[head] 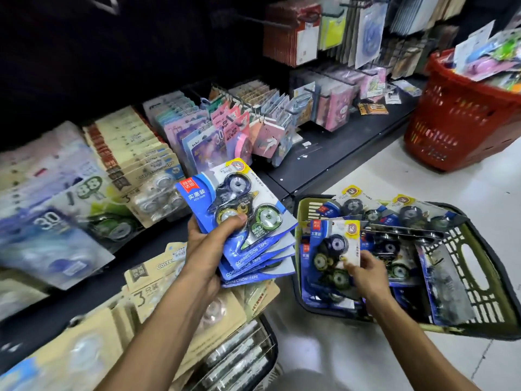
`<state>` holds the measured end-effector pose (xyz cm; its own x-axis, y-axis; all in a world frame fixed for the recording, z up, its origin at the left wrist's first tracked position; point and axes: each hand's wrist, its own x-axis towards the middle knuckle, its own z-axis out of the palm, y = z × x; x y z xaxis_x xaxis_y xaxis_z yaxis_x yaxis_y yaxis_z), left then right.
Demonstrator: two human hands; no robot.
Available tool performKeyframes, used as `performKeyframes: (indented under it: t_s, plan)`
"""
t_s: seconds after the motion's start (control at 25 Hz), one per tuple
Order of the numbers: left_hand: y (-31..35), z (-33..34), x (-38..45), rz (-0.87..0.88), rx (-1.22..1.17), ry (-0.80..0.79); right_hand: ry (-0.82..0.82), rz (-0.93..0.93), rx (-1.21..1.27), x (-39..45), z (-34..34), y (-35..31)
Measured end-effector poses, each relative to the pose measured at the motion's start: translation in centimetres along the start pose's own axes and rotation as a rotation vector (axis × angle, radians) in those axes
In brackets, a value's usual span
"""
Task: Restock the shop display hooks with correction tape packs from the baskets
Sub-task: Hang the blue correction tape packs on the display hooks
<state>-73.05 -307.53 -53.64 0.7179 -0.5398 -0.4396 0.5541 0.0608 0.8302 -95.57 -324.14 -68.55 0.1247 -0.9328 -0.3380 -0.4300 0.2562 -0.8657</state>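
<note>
Correction tape packs on blue cards (248,218), each a clear blister over round dispensers, sit fanned in a stack at the centre of the frame, and I see my left hand (208,244) grasping that stack from below, thumb pressed across the top pack's blister. Lower right of centre, my right hand (363,273) pinches a single blue-carded pack (332,246) by its lower right edge, holding it upright just above the olive-green plastic basket (479,280); that grip is clenched on the card, fingers curled. More of the same blue packs lie jumbled inside the basket, which rests on the pale tiled floor (423,179) in the lower right. Along the left and middle of the frame, display hooks carry rows of hanging stationery packs (132,153), beige, pastel and blue, blurred toward the left edge. In the lower left, beige-carded tape packs (158,280) fill another container whose dark rim (270,337) shows beneath my left forearm. At the upper right stands a red plastic basket (462,114) heaped with mixed coloured packets, well apart from the green one.
</note>
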Motion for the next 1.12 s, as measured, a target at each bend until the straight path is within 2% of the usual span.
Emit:
performKeyframes:
  t_s: [0.12,0.24,0.32,0.44,0.52,0.68,0.88,1.0,1.12]
  plan:
    - [2.9,-1.6,-1.0,0.071,-0.003,0.007,0.176,-0.401,-0.192,-3.5,-1.3,-4.8]
    - [6.9,-4.5,-3.2,0.177,-0.022,0.043,0.212,-0.639,-0.098,-9.0,-1.1,-12.3]
    - [9.7,-7.1,-5.6,0.223,-0.038,0.082,0.118,-0.701,0.045,-12.7,0.3,-16.9]
    - [13.1,-11.6,-9.7,0.246,-0.063,0.135,-0.168,-0.798,0.161,-17.5,3.3,-22.2]
    - [15.5,-15.7,-13.1,0.318,-0.059,0.211,-0.371,-0.910,0.121,-21.8,6.1,-25.4]
    - [19.6,-25.3,-20.3,0.453,-0.058,0.382,-0.627,-1.061,0.082,-30.7,11.9,-30.5]
    - [22.0,-35.9,-26.7,0.558,-0.139,0.580,-0.799,-1.254,0.020,-41.4,18.6,-33.1]
    - [22.3,-40.7,-28.3,0.592,-0.201,0.667,-0.914,-1.258,-0.003,-46.4,22.8,-33.1]
    - [23.2,-44.4,-28.8,0.612,-0.283,0.709,-0.931,-1.210,0.047,-49.7,27.0,-33.3]
